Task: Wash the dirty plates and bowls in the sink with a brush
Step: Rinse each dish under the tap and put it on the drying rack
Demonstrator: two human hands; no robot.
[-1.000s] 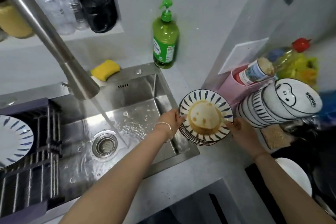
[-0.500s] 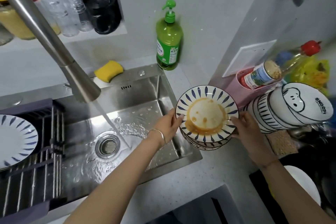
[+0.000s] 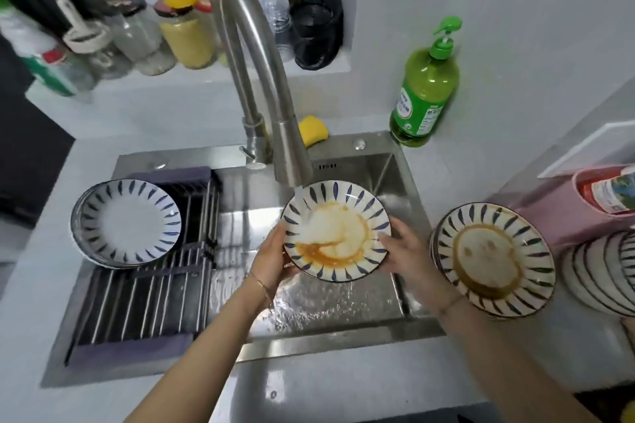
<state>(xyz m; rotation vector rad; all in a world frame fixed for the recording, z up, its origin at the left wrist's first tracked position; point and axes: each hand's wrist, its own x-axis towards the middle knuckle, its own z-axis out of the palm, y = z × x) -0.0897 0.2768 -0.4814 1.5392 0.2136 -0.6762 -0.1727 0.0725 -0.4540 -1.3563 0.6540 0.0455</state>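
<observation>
At the left a clean plate [image 3: 125, 221] lies on the rack [image 3: 144, 302] set across the sink [image 3: 326, 306]. In the middle the left hand [image 3: 271, 257] grips the left rim of a stained plate [image 3: 335, 230] and the right hand [image 3: 409, 251] grips its right rim, holding it tilted over the basin under the faucet [image 3: 256, 72], where water runs onto it. On the counter to the right sits a stack [image 3: 494, 257] of soiled plates, with striped bowls [image 3: 598, 271] beyond it and a soap bottle [image 3: 426, 89] behind.
</observation>
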